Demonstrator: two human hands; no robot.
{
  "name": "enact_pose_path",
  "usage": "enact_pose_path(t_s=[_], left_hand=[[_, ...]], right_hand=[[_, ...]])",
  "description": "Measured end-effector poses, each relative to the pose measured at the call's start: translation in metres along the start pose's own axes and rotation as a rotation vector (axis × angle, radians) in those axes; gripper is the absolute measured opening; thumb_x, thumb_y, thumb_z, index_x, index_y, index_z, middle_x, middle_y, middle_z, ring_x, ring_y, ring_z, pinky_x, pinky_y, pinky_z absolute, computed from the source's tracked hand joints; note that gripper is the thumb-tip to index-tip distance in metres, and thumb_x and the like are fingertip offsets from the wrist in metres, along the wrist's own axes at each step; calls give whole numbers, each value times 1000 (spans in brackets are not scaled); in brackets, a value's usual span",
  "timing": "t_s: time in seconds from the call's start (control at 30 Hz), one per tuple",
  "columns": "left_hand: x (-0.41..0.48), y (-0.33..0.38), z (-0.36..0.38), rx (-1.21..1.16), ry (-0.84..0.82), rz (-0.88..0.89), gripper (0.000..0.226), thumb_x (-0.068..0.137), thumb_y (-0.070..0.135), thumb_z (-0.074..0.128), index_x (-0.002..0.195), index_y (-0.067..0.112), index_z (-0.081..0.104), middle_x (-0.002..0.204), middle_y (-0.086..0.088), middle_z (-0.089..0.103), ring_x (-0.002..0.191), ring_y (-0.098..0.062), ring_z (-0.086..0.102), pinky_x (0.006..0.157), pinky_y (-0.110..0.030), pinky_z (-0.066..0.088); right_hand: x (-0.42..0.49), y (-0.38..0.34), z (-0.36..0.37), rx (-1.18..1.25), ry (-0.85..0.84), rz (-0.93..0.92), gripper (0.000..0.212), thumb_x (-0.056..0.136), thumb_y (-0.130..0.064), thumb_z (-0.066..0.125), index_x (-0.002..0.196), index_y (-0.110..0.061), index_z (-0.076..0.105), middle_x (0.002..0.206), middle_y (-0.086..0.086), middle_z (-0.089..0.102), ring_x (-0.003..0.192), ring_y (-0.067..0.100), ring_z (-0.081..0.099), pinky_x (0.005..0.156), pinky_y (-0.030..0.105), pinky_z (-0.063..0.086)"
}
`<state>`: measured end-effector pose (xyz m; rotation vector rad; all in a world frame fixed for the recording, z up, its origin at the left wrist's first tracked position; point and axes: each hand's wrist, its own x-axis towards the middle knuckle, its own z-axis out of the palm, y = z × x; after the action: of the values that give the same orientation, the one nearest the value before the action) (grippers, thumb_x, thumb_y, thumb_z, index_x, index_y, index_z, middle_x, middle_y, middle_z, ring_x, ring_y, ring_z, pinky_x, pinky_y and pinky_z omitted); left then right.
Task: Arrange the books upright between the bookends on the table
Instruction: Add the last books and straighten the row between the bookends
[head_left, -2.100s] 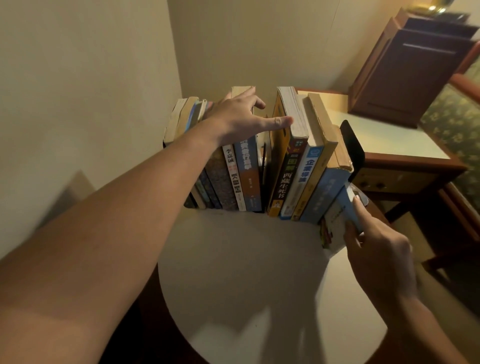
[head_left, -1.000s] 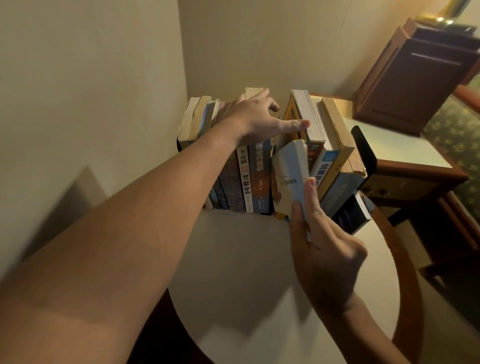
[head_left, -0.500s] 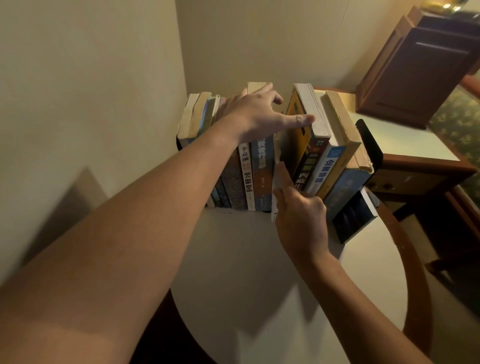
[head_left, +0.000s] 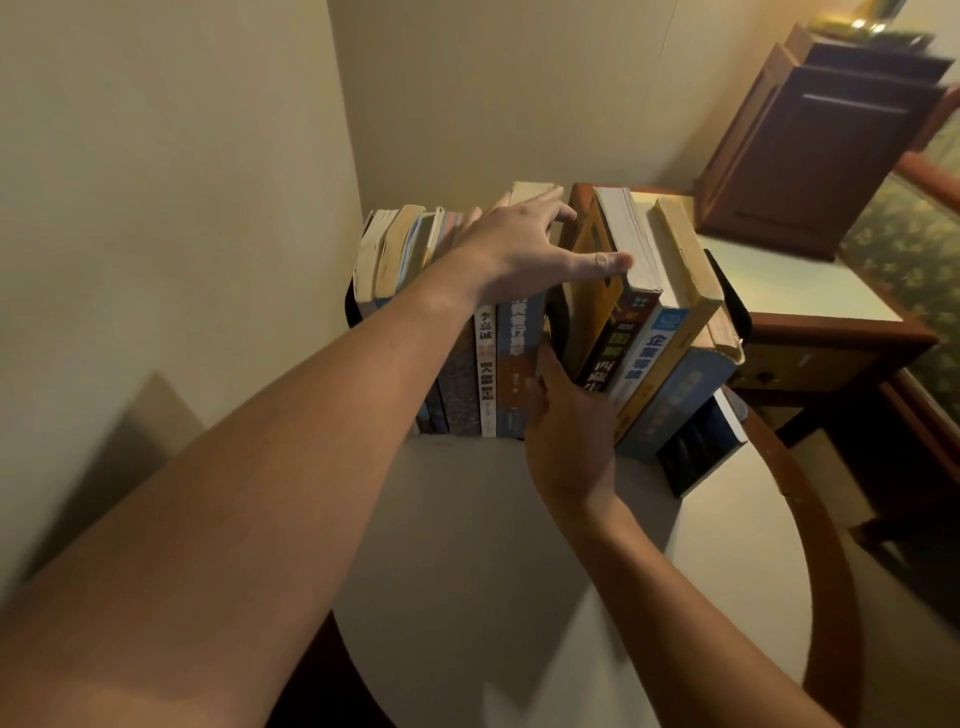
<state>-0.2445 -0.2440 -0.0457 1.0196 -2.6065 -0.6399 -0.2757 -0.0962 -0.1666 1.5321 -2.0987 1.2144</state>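
Now left grip (head_left: 519, 249) splayed, released, wedging books (head_left: 644, 358) apart; right grip (head_left: 569, 426) flat, unclenched, pressed between them.

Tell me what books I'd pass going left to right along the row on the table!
Cream-edged worn paperbacks → white-spined book → yellow-covered book → pale blue book → dark book with white page edges.

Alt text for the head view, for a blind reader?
A left hand spreads a gap in a row of books on a round table while the right hand presses into it; a dark book lies beside the bookend.
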Motion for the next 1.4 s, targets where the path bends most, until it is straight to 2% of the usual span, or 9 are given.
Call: enact_pose_path(t_s=[0.2,0.37,0.6,0.73,0.8,0.93,1.07,1.23,1.4], left_hand=[[3,-3,1,-21,1,-11,108,57,98,49,146,36,45,166,12,19,154,-27,15,120,-62,21],[1,1,2,-29,0,-21,106,58,98,50,144,36,48,166,12,20,154,-25,15,120,-60,22],[2,0,2,-26,1,-28,111,54,101,47,144,36,48,166,13,20,154,-24,16,119,-60,23],[1,-2,2,-27,15,-33,119,51,103,46,149,34,42,165,11,24,151,-24,22,118,-58,27],[1,-3,2,-23,20,-30,118,52,103,45,147,34,43,165,8,25,150,-25,25,117,-57,29],[-3,-4,0,-17,18,-42,90,59,100,43,123,37,53,161,3,34,146,-26,32,114,-56,32],[-7,-6,-3,-29,-17,25,46,77,73,46,82,30,61,161,9,32,145,-30,30,114,-56,29],[-9,-10,-5,-8,-47,33,44,76,50,43,71,19,74,165,13,23,147,-32,28,117,-54,25],[-8,-17,-4,-58,-47,27,30,71,51,46,59,39,71,164,17,23,150,-31,24,119,-58,21]], right_hand=[[-12,7,-18,-66,34,-50,45,88,-3,74,131,-6,63,114,18,72,109,35,68,82,45,56],[-3,19,-11,-66,16,-105,27,93,-16,67,118,-7,69,99,16,75,96,35,73,66,52,63],[-12,28,-26,-98,19,-143,49,91,-26,74,135,-11,61,98,8,77,83,23,75,64,40,63],[-29,48,-65,-165,147,-197,19,96,-16,67,107,-2,73,90,15,74,79,27,68,63,42,57],[-30,63,-86,-269,179,-140,14,93,-12,67,102,-2,72,97,17,68,89,32,59,73,45,50],[-28,90,-102,-356,-1,96,41,85,-14,74,122,-5,59,122,21,50,106,41,53,79,50,53],[-26,101,-104,-293,-107,125,43,86,2,70,126,-4,54,126,24,46,98,48,61,68,42,56],[-16,101,-107,-227,-219,240,61,87,2,64,142,-14,43,126,25,57,100,43,63,72,47,57],[-25,103,-122,-228,-262,165,67,87,4,62,147,-17,42,118,22,67,93,36,69,69,44,61]])
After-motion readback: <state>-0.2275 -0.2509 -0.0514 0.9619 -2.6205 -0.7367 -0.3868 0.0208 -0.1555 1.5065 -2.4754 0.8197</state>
